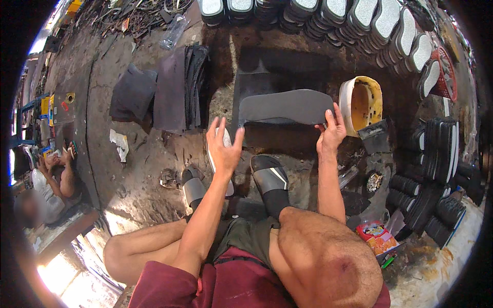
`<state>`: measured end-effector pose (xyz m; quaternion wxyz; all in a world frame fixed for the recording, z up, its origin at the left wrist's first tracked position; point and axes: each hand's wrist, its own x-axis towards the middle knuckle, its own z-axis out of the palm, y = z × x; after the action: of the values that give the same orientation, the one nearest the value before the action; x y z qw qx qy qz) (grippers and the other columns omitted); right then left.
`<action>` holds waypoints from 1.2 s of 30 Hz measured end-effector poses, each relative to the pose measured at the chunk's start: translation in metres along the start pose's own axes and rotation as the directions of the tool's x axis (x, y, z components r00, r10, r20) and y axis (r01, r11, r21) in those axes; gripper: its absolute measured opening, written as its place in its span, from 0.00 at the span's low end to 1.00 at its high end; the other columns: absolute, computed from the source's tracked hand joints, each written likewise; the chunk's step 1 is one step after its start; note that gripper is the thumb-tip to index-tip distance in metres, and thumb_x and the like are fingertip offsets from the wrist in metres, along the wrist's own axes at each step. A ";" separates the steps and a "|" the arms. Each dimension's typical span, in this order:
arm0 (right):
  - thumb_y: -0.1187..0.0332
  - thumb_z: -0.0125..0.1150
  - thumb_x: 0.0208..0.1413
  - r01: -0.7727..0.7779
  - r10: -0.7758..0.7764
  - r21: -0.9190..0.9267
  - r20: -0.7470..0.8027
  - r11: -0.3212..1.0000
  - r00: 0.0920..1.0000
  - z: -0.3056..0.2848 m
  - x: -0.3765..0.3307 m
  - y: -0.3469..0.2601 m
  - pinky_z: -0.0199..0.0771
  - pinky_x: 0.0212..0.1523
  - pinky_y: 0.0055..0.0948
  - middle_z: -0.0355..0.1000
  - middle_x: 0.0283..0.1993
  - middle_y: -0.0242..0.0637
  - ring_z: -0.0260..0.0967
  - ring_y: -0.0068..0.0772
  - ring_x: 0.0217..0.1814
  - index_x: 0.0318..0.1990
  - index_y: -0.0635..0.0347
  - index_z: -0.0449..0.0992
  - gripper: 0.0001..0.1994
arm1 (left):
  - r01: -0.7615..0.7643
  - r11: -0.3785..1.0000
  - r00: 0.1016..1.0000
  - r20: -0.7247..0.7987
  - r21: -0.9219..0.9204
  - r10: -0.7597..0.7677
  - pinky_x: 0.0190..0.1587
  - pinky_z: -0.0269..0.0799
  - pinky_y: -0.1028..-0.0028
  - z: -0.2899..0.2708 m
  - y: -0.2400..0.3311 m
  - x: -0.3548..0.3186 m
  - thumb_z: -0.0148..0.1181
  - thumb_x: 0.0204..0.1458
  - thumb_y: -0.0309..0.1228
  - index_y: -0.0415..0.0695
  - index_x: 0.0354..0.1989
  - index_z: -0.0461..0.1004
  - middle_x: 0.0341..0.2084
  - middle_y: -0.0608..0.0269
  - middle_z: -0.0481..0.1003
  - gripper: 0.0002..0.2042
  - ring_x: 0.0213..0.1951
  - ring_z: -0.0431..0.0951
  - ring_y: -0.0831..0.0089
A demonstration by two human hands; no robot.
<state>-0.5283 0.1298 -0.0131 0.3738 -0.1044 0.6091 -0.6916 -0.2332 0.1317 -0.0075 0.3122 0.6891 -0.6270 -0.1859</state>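
Observation:
My right hand (331, 132) pinches the right end of a dark grey shoe sole (287, 106) between thumb and fingers. The sole is held roughly level above a black slab (252, 84) on the floor. To its left, my left hand (224, 151) is open, with its fingers spread and pointing away from me. Beneath that hand lies a white speckled sole (227, 137), mostly covered by the palm and wrist. Whether the palm touches it, I cannot tell.
Black sheets (177, 92) are stacked at the left. A cut-open yellowish container (347, 105) stands at the right. Stacks of white-topped soles (385, 23) curve along the far right, near a red basket (446, 77). Another person (49, 190) sits at the far left.

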 end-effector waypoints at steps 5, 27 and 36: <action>0.74 0.69 0.59 -0.068 0.070 -0.071 0.036 0.995 0.997 -0.007 -0.002 0.011 0.84 0.26 0.24 0.77 0.53 0.39 0.79 0.26 0.43 0.62 0.61 0.75 0.23 | 0.567 0.704 0.821 0.362 -0.428 -0.441 0.44 0.73 0.74 0.014 0.012 0.041 0.72 0.56 0.35 0.35 0.56 0.81 0.35 0.64 0.83 0.22 0.36 0.77 0.78; 0.74 0.75 0.55 -0.131 0.137 -0.157 0.033 0.979 0.990 -0.023 -0.010 0.034 0.85 0.32 0.23 0.75 0.56 0.36 0.77 0.26 0.49 0.63 0.60 0.72 0.28 | 0.476 0.874 0.848 0.314 -0.097 -0.427 0.50 0.76 0.69 0.034 0.006 0.036 0.69 0.55 0.39 0.40 0.53 0.83 0.43 0.45 0.84 0.20 0.45 0.86 0.63; 0.75 0.77 0.51 -0.062 0.098 -0.495 0.048 0.866 0.994 -0.029 0.001 0.020 0.80 0.40 0.25 0.77 0.55 0.44 0.77 0.29 0.48 0.62 0.62 0.73 0.29 | 0.396 0.916 0.839 0.377 0.070 -0.392 0.52 0.77 0.65 0.022 0.012 0.054 0.72 0.50 0.38 0.43 0.50 0.85 0.42 0.49 0.85 0.19 0.47 0.85 0.58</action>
<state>-0.5381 0.1514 -0.0387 0.3846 -0.1955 0.7554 -0.4932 -0.2484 0.0746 -0.0081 0.1423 0.7515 -0.5199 -0.3805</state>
